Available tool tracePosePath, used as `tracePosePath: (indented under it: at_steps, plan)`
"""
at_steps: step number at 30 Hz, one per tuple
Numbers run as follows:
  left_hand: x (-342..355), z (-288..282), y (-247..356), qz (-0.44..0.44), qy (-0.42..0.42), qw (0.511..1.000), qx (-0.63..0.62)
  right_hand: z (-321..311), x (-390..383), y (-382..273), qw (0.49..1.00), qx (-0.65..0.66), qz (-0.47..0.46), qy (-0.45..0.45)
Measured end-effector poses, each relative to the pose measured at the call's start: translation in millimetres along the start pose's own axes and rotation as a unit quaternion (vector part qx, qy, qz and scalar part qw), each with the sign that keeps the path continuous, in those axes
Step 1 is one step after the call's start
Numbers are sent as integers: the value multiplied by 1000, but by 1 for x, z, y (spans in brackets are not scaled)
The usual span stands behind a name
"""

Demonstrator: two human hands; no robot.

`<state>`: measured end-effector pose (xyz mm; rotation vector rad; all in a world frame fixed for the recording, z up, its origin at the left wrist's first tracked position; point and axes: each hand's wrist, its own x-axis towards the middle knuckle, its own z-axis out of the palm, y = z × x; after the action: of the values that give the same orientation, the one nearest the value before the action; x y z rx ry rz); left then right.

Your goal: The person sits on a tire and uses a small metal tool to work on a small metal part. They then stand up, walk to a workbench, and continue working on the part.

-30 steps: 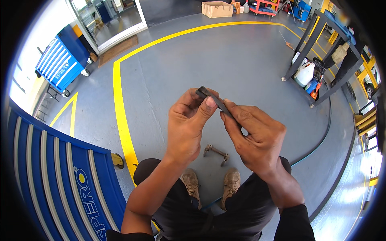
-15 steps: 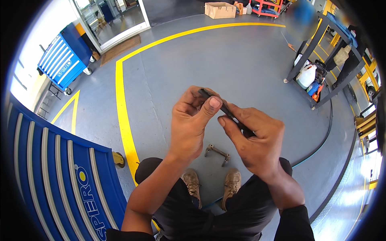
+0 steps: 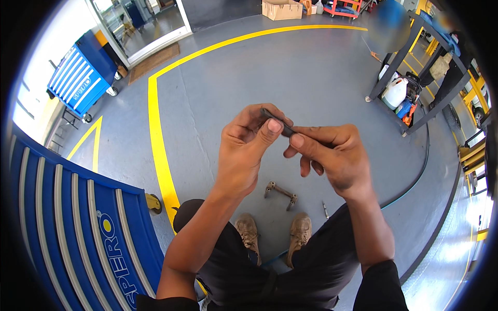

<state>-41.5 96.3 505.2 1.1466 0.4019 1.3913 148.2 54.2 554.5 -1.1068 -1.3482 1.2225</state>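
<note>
- dark flat bar (image 3: 286, 130): in midair above floor (image 3: 233, 67), 1 o'clock of view centre
- left hand (image 3: 243, 150): grip nearly closed, thumb and fingers pinching it
- right hand (image 3: 340, 155): finger-thumb pinch, its 4 o'clock end
- metal bracket (image 3: 280, 195): floor, 5 o'clock
- step, judged: two-handed handling; next move calls for steady pinch

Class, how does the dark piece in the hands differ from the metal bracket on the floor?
The dark piece is held by the left hand and right hand, while the metal bracket lies on the floor. The dark piece looks black and straight; the metal bracket brownish with a leg at each end. Neither is brightly coloured.
</note>
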Motion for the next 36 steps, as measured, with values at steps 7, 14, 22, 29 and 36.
tracePosePath:
  at_steps: [7,14,22,29,36]
  plan:
    - [2,19,-9,15,96,995,-31,16,-5,5,903,-299,-253,176]
    - [39,-16,-39,52,-58,997,0,-18,22,-3,953,-253,-160,50]
    - [62,-54,-152,-68,-183,974,111,-91,29,109,977,-202,55,27]
    - [-46,-69,-294,-214,-84,953,196,-129,4,248,952,-151,267,3]
    - [-129,-110,-351,-353,-101,907,208,-114,-36,357,925,-154,341,-59]
